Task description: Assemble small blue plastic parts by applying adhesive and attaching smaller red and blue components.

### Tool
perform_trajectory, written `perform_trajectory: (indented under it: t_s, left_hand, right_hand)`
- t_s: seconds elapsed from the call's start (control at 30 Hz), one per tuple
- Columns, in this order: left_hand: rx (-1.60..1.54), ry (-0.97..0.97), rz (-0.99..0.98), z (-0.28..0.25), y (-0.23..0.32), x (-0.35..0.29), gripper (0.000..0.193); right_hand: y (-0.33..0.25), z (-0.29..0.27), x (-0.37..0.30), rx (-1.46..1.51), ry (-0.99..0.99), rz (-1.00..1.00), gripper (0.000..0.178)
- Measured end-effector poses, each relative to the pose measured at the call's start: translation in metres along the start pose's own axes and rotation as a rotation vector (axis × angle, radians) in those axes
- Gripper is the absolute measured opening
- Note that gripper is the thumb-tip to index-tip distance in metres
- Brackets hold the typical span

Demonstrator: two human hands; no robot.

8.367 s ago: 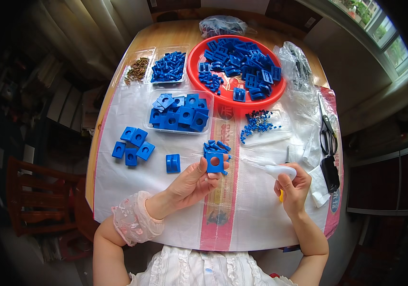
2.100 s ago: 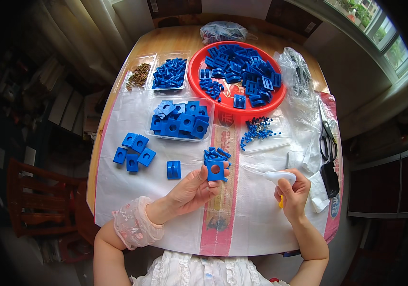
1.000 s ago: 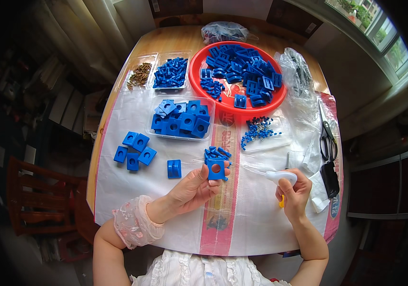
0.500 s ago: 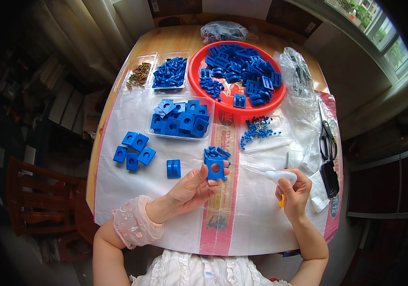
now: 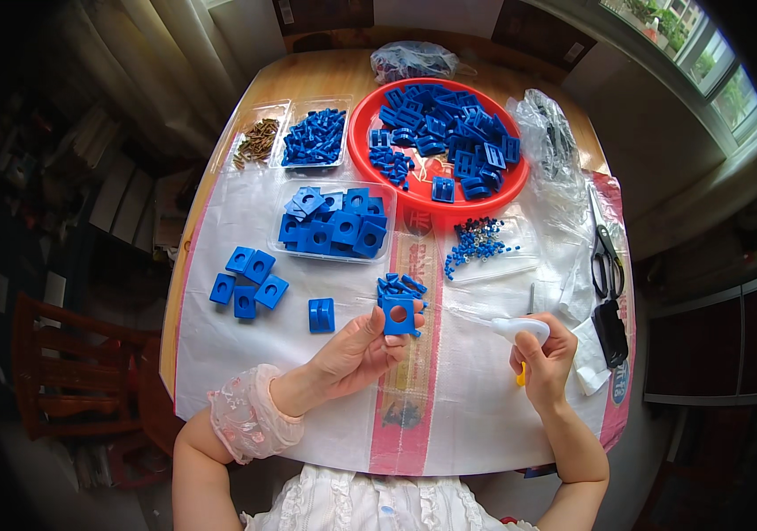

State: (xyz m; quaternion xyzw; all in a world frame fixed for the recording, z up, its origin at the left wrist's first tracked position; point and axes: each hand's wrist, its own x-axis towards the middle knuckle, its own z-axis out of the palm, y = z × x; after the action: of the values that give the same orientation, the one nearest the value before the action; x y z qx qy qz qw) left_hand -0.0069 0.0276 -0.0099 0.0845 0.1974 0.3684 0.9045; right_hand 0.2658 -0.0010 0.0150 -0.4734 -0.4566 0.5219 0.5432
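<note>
My left hand (image 5: 354, 356) pinches a blue square plate (image 5: 399, 328) with a round hole, held upright above the cloth between thumb and fingers. Just behind it lies a small pile of blue pegs (image 5: 401, 285), partly hidden by the plate. My right hand (image 5: 547, 361) is closed round a white teardrop-shaped squeeze bottle (image 5: 520, 329), its narrow tip pointing left toward the plate but apart from it. Something yellow (image 5: 521, 375) shows below that grip. A blue ridged block (image 5: 321, 315) rests left of the plate, and several blue holed plates (image 5: 245, 301) lie farther left.
Beyond my hands stand a clear tub of blue plates (image 5: 378, 255), trays of blue pegs (image 5: 315, 137) and brown screws (image 5: 259, 142), and a red basin (image 5: 363, 164) of blue parts. Tiny beads (image 5: 480, 243), scissors (image 5: 607, 261), a black object (image 5: 610, 334) and plastic bags (image 5: 551, 142) lie rightward.
</note>
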Motion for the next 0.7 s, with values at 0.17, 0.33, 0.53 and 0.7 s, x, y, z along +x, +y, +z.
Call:
perform_trajectory:
  t_s: [0.17, 0.33, 0.53, 0.7]
  left_hand:
    - [-0.025, -0.008, -0.003, 0.0011, 0.0004, -0.0003, 0.06]
    - [-0.03, 0.002, -0.003, 0.0025, 0.0008, -0.0009, 0.06]
    - [-0.033, 0.008, -0.007, 0.0007, 0.0, 0.0, 0.06]
    - [-0.024, 0.017, -0.009, 0.0011, 0.0005, 0.0, 0.06]
  right_hand:
    - [-0.0011, 0.0039, 0.0005, -0.067, 0.01, -0.021, 0.016]
    - [-0.0009, 0.0022, 0.0004, -0.072, 0.0, -0.022, 0.017]
    - [-0.0021, 0.0035, -0.0001, -0.039, 0.018, -0.012, 0.011]
    - [-0.0018, 0.002, -0.0002, -0.018, 0.003, -0.006, 0.012]
